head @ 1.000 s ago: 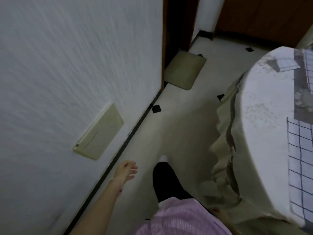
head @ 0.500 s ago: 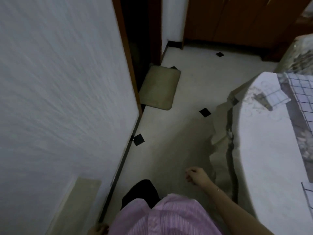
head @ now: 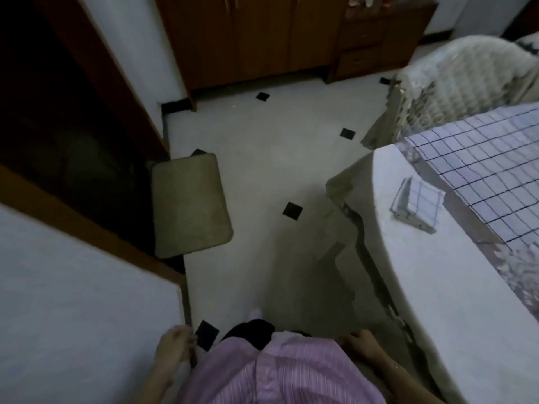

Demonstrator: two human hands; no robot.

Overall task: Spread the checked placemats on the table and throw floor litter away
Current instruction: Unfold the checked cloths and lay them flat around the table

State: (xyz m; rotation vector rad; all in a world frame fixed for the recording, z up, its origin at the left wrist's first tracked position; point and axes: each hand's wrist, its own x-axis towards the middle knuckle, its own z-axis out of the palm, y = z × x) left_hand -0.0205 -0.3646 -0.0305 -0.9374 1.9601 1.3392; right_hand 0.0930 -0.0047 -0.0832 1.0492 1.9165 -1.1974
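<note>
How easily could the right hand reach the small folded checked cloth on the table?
Probably, with a stretch: the right hand hangs beside the table, apparently empty, and only bare tabletop lies before the folded checked cloth.

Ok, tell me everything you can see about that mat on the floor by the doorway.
The floor mat is a dull olive-beige rectangle with rounded corners. It looks soft and slightly padded. It lies flat on the pale tiled floor, and its left side reaches into the dark doorway. Its far corner partly covers a black tile inset. Nothing lies on it.
</note>
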